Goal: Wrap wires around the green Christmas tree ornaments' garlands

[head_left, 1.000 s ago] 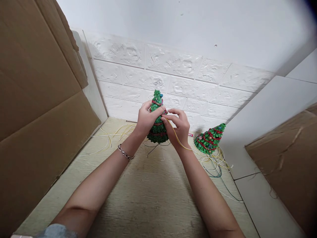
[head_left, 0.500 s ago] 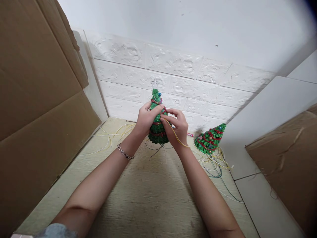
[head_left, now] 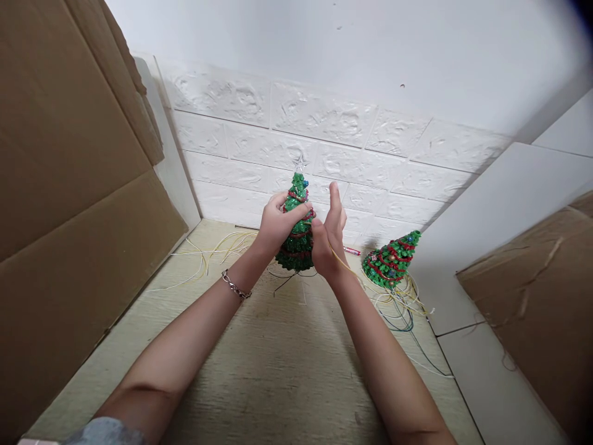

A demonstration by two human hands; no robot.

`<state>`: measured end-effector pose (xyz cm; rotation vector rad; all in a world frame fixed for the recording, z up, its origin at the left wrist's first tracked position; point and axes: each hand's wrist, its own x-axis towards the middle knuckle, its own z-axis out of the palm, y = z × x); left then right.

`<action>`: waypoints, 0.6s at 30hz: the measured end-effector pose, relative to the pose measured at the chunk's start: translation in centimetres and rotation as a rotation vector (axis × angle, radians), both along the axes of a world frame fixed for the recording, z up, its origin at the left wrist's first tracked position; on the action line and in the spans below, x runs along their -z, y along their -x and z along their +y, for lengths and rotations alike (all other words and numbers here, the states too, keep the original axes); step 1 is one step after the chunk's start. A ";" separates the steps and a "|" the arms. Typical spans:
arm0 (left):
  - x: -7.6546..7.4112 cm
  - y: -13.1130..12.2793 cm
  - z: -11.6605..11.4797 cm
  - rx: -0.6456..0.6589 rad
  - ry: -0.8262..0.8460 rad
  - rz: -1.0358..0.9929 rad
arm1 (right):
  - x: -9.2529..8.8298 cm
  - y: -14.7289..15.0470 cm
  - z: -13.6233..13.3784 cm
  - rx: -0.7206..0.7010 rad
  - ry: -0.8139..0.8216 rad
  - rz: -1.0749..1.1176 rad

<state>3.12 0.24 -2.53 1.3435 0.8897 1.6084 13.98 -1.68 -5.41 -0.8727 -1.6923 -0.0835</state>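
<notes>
Grip: L hand [head_left: 275,222] wrapped round upper-mid part of glittery green mini Xmas tree [head_left: 299,244], thumb across front, closed firmly enough to hold it upright. R hand [head_left: 332,233] opened out at tree's right side: index straight up, thumb tip at/near the foliage. Thin yellow wire [head_left: 347,267] passes by R thumb, over palm & wrist; can't tell if thumb pins it.

Tree loc.: center, btwn hands, clear star topper [head_left: 300,162] up, dark wires [head_left: 280,286] below base. Can't tell if base touches worktop [head_left: 278,358]. 2nd decorated tree [head_left: 391,259] tilted at right, w/ wire tangle [head_left: 407,300] beside it; more loose wire [head_left: 222,244] at left.

Step in hand (judged): working yellow wire at tree's side, L steadying, R on wire. Wire's end hidden, so can't confirm it's seated.

Next move prob. calls for: L hold unchanged, no squeeze on garland; R fingertips to regain a pinch on wire close to tree, slack kept free of wrist, light pull only.
</notes>
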 end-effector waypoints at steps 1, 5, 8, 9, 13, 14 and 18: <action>0.0 -0.1 0.0 0.027 0.006 -0.004 | 0.1 0.0 0.1 0.011 0.049 0.003; 0.0 -0.3 -0.2 0.095 0.023 -0.018 | 0.6 0.4 0.4 0.054 0.168 -0.042; -0.1 -0.3 -0.1 0.029 0.012 -0.037 | 0.6 0.4 0.3 0.072 0.099 -0.092; -0.1 -0.2 -0.1 0.007 0.019 -0.061 | 0.5 0.3 0.3 0.067 0.064 -0.091; -0.5 0.3 0.2 -0.017 0.047 -0.175 | 0.4 -0.2 0.4 -0.141 -0.003 0.054; -0.6 0.4 0.2 -0.010 0.045 -0.196 | 0.3 -0.3 0.3 -0.202 0.008 0.122; -0.7 0.3 0.1 0.019 0.040 -0.223 | -0.2 -0.4 -0.3 -0.260 0.039 0.234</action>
